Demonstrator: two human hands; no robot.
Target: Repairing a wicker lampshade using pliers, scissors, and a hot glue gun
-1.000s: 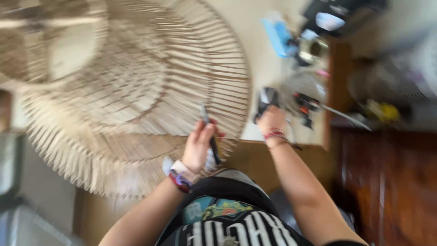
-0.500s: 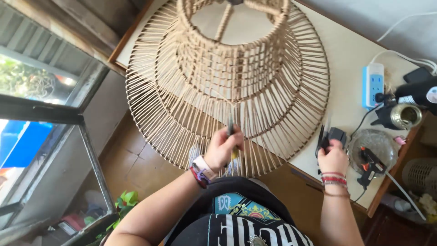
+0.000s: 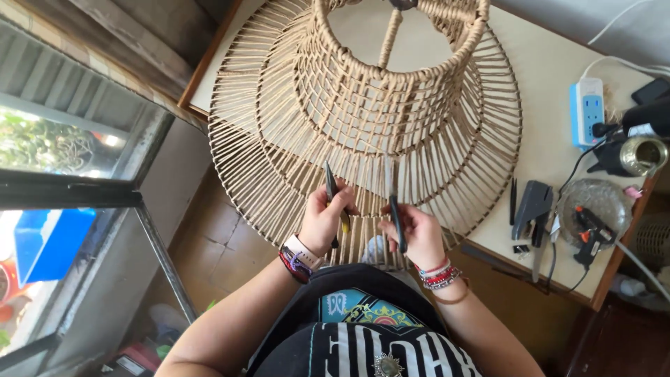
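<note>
A large woven rope lampshade frame [image 3: 370,105] lies on a pale table [image 3: 551,63] and overhangs its near edge. My left hand [image 3: 324,223] grips dark pliers with yellow-lined handles [image 3: 332,195], tips pointing up at the shade's lower ring. My right hand [image 3: 419,234] holds a second slim dark tool [image 3: 395,213], its tip also against the rope spokes. Both hands sit close together at the shade's near rim, wrists wearing beaded bracelets.
On the table's right side lie a black stapler-like tool [image 3: 534,206], a glue gun [image 3: 590,234] on a glass dish [image 3: 593,199], a white power strip [image 3: 588,112] and a brass cup [image 3: 643,155]. A window frame [image 3: 77,188] stands at left.
My right hand left the black tool on the table and came to the shade's rim, now gripping a slim tool. The view steadied and shifted over the shade.
</note>
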